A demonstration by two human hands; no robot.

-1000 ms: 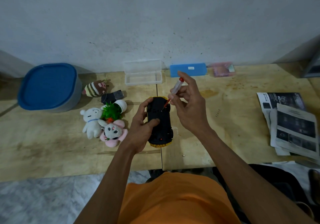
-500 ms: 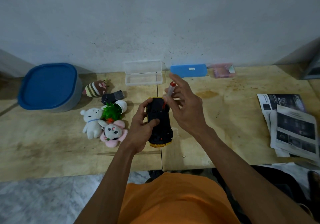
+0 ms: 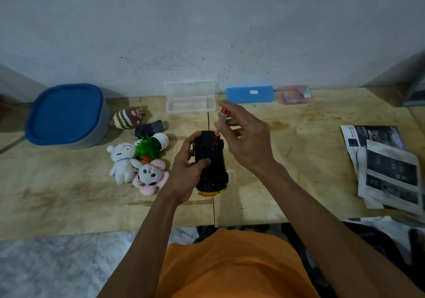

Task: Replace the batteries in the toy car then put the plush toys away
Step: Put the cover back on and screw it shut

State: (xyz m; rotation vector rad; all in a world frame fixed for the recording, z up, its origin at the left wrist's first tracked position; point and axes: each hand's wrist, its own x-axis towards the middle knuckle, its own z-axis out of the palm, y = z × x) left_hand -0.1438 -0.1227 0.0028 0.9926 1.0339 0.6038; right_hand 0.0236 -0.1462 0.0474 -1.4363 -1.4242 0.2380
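A yellow toy car (image 3: 210, 159) lies upside down on the wooden table, its black underside facing up. My left hand (image 3: 187, 168) grips the car from the left, thumb across the underside. My right hand (image 3: 245, 136) holds a small screwdriver (image 3: 221, 121) with a clear handle and red cap, its tip resting on the far end of the underside. To the left lie a white plush (image 3: 122, 162), a pink and grey plush (image 3: 150, 176) and a striped plush (image 3: 126, 118).
A blue-lidded tub (image 3: 66, 115) stands at the far left. A small potted fake plant (image 3: 151, 144) lies tipped beside a black object (image 3: 149, 128). Along the wall sit an open clear case (image 3: 190, 101), a blue case (image 3: 250, 94) and a pink packet (image 3: 294, 94). Leaflets (image 3: 386, 166) lie at right.
My right hand has turned the screwdriver between its fingers, and the handle has swung slightly left and more upright. The left hand and the car have stayed in place.
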